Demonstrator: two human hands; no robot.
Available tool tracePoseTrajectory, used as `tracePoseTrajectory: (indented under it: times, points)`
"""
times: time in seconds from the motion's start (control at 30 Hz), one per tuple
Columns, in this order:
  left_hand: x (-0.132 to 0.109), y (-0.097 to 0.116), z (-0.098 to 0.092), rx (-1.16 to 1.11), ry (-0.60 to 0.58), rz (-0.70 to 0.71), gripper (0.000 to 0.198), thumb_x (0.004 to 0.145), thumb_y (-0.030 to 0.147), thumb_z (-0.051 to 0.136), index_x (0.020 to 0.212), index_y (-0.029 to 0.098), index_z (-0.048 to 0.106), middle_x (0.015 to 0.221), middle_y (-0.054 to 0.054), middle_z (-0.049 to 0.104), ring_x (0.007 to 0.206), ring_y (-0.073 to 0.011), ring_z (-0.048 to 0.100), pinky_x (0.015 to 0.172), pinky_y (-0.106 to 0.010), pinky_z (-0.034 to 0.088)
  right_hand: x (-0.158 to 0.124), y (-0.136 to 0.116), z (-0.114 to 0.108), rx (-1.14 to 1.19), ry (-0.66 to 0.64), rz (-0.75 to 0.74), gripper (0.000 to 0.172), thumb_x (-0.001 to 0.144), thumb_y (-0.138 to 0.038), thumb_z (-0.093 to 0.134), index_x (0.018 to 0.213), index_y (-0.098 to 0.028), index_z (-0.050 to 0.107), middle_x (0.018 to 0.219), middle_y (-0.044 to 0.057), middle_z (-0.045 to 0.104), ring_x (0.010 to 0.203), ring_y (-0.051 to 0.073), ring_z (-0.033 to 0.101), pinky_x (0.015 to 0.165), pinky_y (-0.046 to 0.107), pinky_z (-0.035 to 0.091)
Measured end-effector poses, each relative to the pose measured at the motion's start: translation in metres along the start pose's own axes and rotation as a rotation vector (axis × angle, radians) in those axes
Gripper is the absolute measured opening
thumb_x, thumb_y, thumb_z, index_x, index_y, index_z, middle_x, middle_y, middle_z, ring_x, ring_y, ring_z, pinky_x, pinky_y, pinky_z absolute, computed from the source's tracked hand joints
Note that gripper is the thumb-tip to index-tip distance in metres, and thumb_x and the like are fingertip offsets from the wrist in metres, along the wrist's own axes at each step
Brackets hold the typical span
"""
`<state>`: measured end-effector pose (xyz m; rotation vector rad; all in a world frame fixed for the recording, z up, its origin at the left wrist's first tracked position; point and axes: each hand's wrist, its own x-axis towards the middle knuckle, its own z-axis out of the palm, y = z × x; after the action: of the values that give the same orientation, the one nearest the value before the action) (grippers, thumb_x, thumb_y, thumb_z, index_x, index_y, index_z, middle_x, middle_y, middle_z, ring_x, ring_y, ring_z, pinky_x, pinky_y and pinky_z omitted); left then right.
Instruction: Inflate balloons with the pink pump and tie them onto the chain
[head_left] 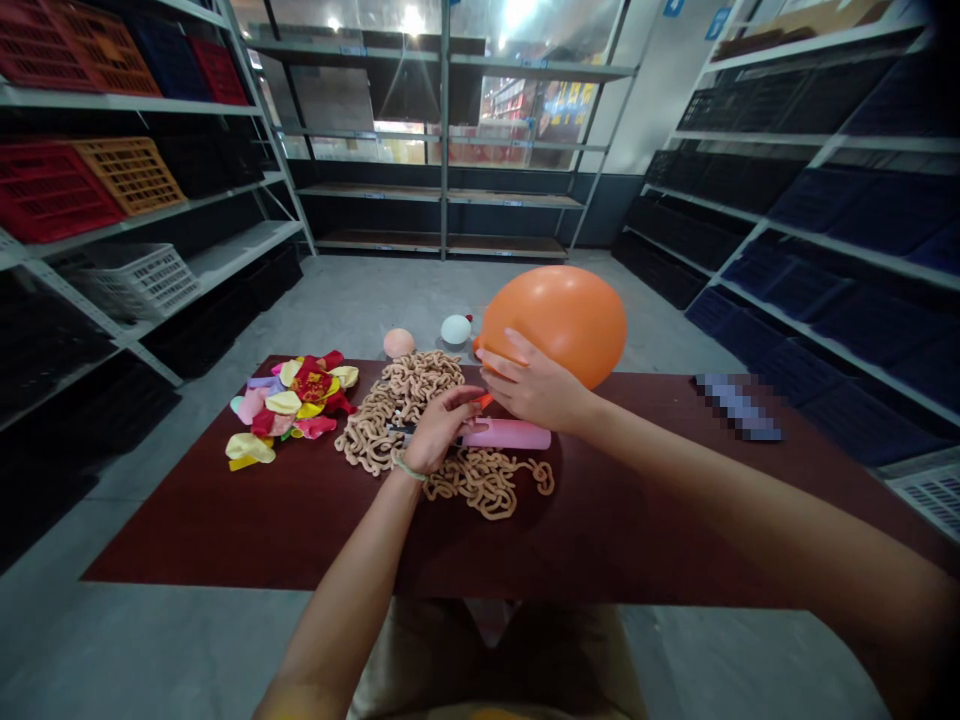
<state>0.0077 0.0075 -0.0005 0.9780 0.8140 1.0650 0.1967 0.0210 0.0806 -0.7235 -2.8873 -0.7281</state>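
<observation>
A large inflated orange balloon [555,320] is above the far side of the table. My right hand [540,385] rests against its near side, fingers stretched out and somewhat spread, thumb hidden. My left hand [442,425] has thumb and fingers pinched at the balloon's orange neck, just beside the right fingertips. Below the hands lies a pink hand pump [506,433], its dark end partly behind the left hand. It rests on a heap of tan, knobbly chain-like strands [480,485].
Uninflated coloured balloons [292,400] are piled at the table's left. Small peach [399,343] and pale blue [455,329] balloons appear beyond the far edge. A pixelated object [739,407] lies on the dark red table [637,520] at right. Shelves with crates [127,175] surround the area.
</observation>
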Motion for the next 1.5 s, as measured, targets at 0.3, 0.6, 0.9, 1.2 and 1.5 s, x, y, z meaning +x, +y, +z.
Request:
tracePoseTrajectory:
  times: [0.3, 0.6, 0.9, 1.2, 1.5]
  points:
    - [0.004, -0.005, -0.001, 0.322, -0.056, 0.090, 0.028, 0.081, 0.042, 0.066, 0.078, 0.015, 0.063, 0.077, -0.001, 0.061, 0.066, -0.0120, 0.060, 0.065, -0.026, 0.056, -0.001, 0.012, 0.006, -0.069, 0.009, -0.052, 0.039, 0.095, -0.011, 0.040, 0.115, -0.028, 0.068, 0.121, -0.001, 0.067, 0.142, 0.023, 0.033, 0.117, 0.065, 0.023]
    - [0.003, -0.005, 0.000, -0.029, -0.003, 0.008, 0.045, 0.081, 0.059, 0.063, 0.068, 0.017, 0.051, 0.060, 0.003, 0.053, 0.051, -0.0095, 0.054, 0.060, -0.027, 0.056, 0.001, 0.008, 0.008, -0.402, 0.195, -0.161, 0.024, 0.094, -0.020, 0.051, 0.107, -0.020, 0.071, 0.119, 0.004, 0.068, 0.132, 0.028, 0.045, 0.115, 0.061, 0.031]
    - [0.002, -0.004, -0.004, 0.142, -0.099, -0.057, 0.033, 0.072, 0.043, 0.078, 0.084, 0.014, 0.069, 0.076, -0.005, 0.071, 0.061, -0.0122, 0.065, 0.064, -0.025, 0.054, -0.026, 0.007, 0.016, -0.347, 0.200, -0.109, 0.032, 0.093, -0.016, 0.050, 0.122, -0.019, 0.063, 0.136, 0.005, 0.059, 0.140, 0.028, 0.036, 0.115, 0.062, 0.028]
    - [0.001, -0.018, 0.002, 0.775, 0.020, 0.395, 0.024, 0.092, 0.037, 0.055, 0.089, 0.019, 0.070, 0.073, 0.000, 0.068, 0.067, -0.0143, 0.061, 0.065, -0.024, 0.045, -0.089, -0.038, 0.013, -0.249, 0.240, 0.084, 0.043, 0.095, -0.013, 0.049, 0.136, -0.026, 0.052, 0.137, 0.001, 0.061, 0.132, 0.018, 0.047, 0.107, 0.043, 0.036]
    - [-0.001, -0.019, 0.003, 0.898, 0.059, 0.506, 0.023, 0.095, 0.034, 0.051, 0.093, 0.020, 0.070, 0.084, -0.002, 0.071, 0.075, -0.0160, 0.064, 0.073, -0.027, 0.047, -0.135, -0.085, 0.062, 0.261, -0.078, 0.577, 0.027, 0.098, -0.029, 0.049, 0.115, -0.018, 0.067, 0.099, 0.008, 0.070, 0.085, 0.019, 0.062, 0.075, 0.033, 0.046]
